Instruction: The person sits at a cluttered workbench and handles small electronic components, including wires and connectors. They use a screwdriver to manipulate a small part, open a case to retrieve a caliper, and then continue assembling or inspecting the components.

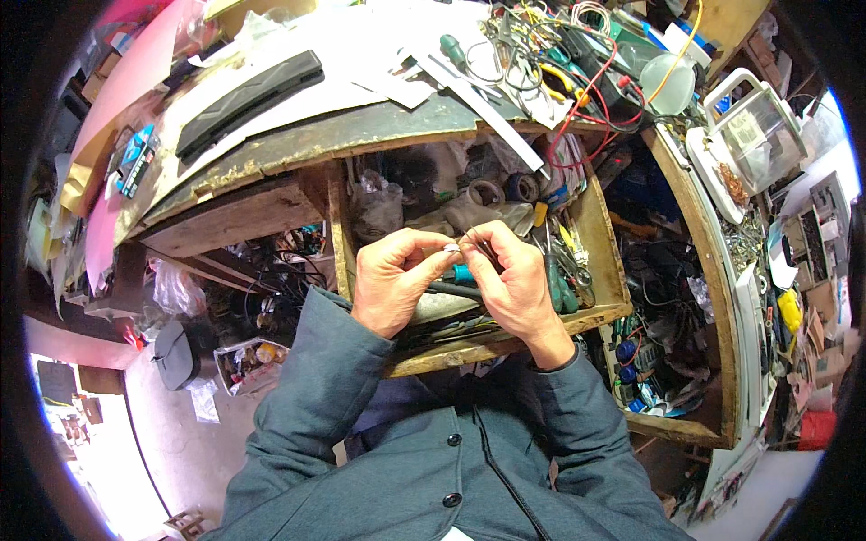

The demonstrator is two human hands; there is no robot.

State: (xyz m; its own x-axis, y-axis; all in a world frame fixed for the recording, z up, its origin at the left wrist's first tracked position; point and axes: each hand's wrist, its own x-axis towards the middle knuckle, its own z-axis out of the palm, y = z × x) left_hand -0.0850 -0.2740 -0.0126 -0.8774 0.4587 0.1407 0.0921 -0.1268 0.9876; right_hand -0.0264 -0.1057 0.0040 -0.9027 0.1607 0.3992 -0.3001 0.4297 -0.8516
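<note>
Above an open wooden drawer [507, 339], my two hands meet with the fingertips almost touching. My left hand [395, 276] pinches a tiny white piece [451, 248] between thumb and forefinger; its kind is too small to make out. Close beside it, the thumb and forefinger of my right hand [516, 281] are pinched together, and a thin dark strand, perhaps a wire, shows at their tips. Below the hands, the drawer holds rolls of tape [487, 193], crumpled clear plastic bags [375, 206] and hand tools with green handles [561, 287].
On the worktop behind lie a long black plastic bar [253, 104], a white strip [487, 115], yellow-handled pliers [561, 81] and tangled red leads [591, 95]. A blue box [137, 160] is at left. Another cluttered drawer [672, 427] stands open at right, near a clear plastic container [753, 131].
</note>
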